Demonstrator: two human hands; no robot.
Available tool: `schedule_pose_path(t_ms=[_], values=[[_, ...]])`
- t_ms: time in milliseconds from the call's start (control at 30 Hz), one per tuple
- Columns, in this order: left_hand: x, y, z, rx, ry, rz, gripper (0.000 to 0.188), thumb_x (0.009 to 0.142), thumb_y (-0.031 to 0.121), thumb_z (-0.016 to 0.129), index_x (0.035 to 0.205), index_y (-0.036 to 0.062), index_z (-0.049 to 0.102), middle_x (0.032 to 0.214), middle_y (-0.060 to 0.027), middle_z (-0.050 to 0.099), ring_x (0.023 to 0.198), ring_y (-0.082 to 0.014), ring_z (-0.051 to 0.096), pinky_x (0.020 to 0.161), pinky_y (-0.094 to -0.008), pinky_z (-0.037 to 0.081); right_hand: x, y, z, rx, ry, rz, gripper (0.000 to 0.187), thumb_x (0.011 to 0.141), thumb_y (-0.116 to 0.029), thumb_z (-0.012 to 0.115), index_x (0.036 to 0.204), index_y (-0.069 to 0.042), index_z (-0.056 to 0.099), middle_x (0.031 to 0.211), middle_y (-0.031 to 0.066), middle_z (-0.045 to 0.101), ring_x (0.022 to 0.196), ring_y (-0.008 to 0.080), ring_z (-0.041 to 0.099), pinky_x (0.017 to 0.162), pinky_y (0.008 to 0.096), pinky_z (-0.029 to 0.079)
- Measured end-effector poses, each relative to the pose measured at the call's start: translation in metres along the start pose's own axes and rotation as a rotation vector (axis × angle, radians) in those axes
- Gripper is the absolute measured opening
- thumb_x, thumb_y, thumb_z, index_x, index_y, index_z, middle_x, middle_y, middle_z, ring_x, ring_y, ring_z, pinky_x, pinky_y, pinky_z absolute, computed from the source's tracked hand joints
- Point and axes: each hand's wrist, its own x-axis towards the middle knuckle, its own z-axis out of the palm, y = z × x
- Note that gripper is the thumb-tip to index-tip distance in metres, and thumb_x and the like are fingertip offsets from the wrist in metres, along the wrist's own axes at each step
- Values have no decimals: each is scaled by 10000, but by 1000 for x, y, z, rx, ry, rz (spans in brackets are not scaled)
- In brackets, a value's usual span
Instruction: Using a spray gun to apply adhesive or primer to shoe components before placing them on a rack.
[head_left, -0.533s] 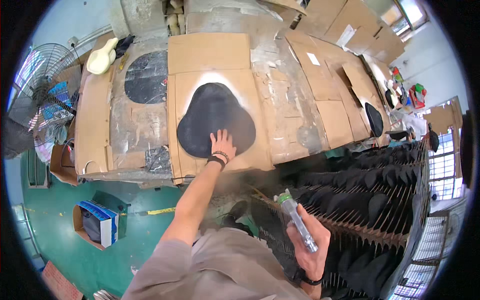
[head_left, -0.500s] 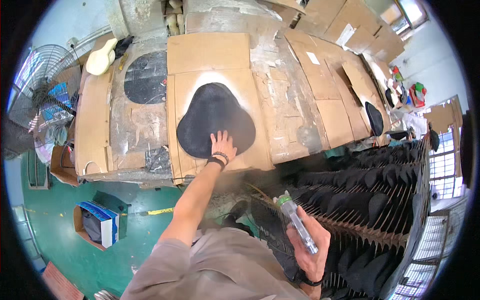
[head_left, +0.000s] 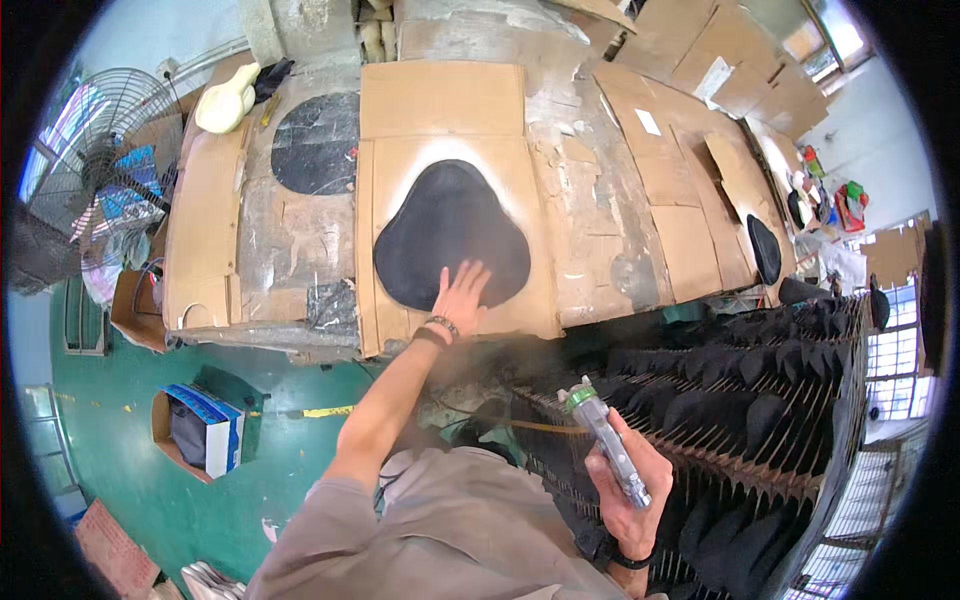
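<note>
Two bare hands are seen, a left hand (head_left: pixel 462 297) and a right hand (head_left: pixel 635 475), with one matte black, three-lobed flat pad (head_left: pixel 450 230) and one silver metal cylindrical tool with a green ring (head_left: pixel 610 442). One cream-coloured, spoon-shaped piece (head_left: pixel 225 102), one black round patch (head_left: pixel 315 145) and one creased brown cardboard sheet (head_left: pixel 440 105) are also counted on the long, worn surface (head_left: pixel 575 190); on the rack, the dark leaf-shaped pieces (head_left: pixel 765 418) are too many to be counted.

The pad is laid on the cardboard sheet, near the front edge of the surface. Its narrower lobe is pointed away from the person, its two broader lobes toward them, and its upper outline is edged by a white haze on the cardboard. Its lower part is veiled by a greyish blur.

The left hand is held flat over the pad's near edge, fingers extended and blurred; whether pressure is applied cannot be told. The tool is gripped in the right hand, well apart from the pad.
</note>
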Motion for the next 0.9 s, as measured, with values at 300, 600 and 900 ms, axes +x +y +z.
schedule_pose_path(t_ms=[300,600,900], values=[[-135,12,-22,-512,-126,-139,304,926,258,633,1146,54,685,1049,-185,724,962,-364,691,863,-451,543,6,6,3,32,-24,-88,559,738,65,733,1287,51,625,936,209,688,795,318,693,727,330,537],[-243,-66,49,-347,-374,-576,311,900,336,559,1046,124,733,1045,-173,719,982,-393,679,870,-476,546,0,16,-12,-100,47,77,492,805,-24,776,1270,58,634,980,208,707,808,303,689,748,336,532],[-346,-107,110,-456,-691,-1144,313,894,313,554,828,80,754,809,-130,747,740,-226,742,678,-373,611,-2,12,-16,-21,-22,-27,553,721,75,769,1259,57,644,897,197,684,744,281,664,701,312,517]])
